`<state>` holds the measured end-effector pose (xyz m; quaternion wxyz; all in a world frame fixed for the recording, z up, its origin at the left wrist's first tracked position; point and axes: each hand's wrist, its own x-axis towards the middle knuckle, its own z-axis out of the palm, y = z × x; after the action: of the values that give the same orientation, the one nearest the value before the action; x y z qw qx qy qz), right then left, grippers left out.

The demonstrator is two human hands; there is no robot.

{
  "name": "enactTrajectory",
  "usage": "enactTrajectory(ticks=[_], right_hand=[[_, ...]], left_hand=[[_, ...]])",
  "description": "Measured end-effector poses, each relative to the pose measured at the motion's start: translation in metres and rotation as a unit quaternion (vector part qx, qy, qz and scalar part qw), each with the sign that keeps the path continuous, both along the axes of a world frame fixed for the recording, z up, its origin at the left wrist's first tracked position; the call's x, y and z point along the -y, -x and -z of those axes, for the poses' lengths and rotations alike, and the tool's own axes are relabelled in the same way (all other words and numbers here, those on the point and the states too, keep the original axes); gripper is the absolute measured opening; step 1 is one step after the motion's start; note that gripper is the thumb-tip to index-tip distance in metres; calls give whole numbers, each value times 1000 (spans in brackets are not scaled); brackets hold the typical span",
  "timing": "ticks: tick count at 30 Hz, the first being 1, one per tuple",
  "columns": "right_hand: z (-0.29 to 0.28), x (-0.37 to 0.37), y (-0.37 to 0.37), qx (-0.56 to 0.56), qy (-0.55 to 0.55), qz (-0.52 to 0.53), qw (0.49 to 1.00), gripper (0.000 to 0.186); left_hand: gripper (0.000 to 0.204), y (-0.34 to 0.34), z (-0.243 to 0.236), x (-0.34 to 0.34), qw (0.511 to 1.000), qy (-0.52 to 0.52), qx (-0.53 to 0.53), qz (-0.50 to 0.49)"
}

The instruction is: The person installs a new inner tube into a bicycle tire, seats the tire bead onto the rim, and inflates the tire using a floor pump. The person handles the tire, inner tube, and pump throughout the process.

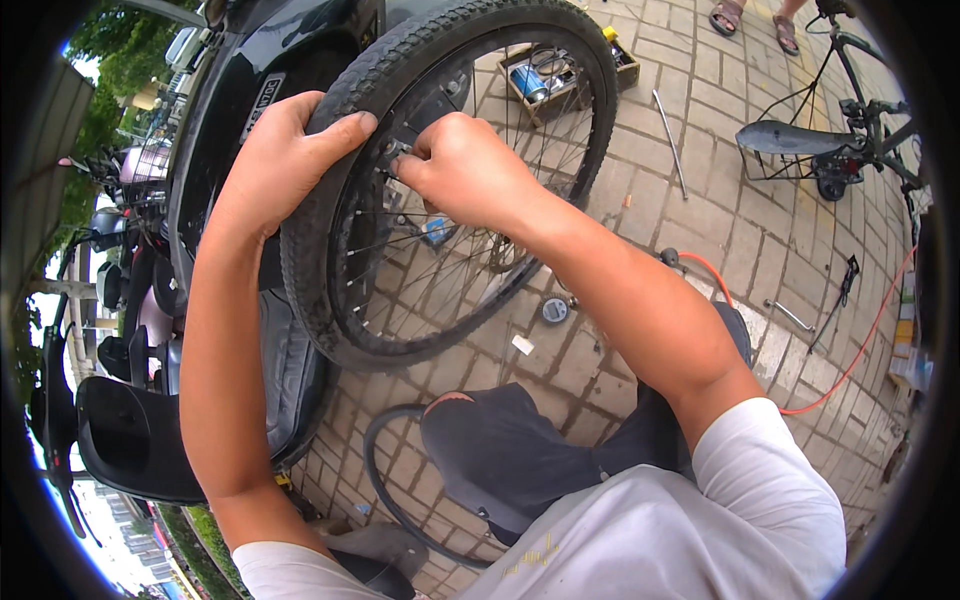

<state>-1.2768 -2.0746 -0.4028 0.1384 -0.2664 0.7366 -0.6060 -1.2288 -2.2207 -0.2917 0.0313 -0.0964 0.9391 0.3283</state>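
A bicycle wheel [340, 325] with a knobbly black tyre and thin spokes stands tilted in front of me. My left hand [285, 160] grips the tyre at its upper left, thumb along the sidewall and fingers hidden behind. Inside the rim, my right hand [468, 168] is closed in a pinch at the spokes close to the left thumb. A small metal piece [394, 152] shows at its fingertips, too small and covered to name. Part of a blue item [436, 231] is visible through the spokes.
Beyond the wheel sits a wooden box [545, 105] with cans and tools. A metal rod [672, 145], a round gauge [554, 311], a wrench [790, 315] and an orange hose [845, 378] lie on the brick paving. A black scooter [290, 50] stands left; another person's sandalled feet [755, 22] show top right.
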Motion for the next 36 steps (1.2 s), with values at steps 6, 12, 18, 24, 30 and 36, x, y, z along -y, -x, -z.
enactTrajectory(ticks=[6,12,18,24,30,36], right_hand=[[-14,-11,4,143,29,-77,986,28],[2,-10,-3,162,100,-69,979,27],[10,0,0,51,-9,-52,997,35],[21,-2,6,34,-79,-88,992,36],[43,-14,-11,257,198,-25,946,30],[44,24,-25,304,420,-20,855,30]], left_hand=[[33,4,-2,6,999,10,17,46],[30,4,6,8,997,25,-38,55],[31,5,6,4,999,37,-33,17],[34,-3,10,10,991,101,-78,34],[31,-6,6,14,998,32,-44,3],[30,-9,9,1,998,-6,-54,23]])
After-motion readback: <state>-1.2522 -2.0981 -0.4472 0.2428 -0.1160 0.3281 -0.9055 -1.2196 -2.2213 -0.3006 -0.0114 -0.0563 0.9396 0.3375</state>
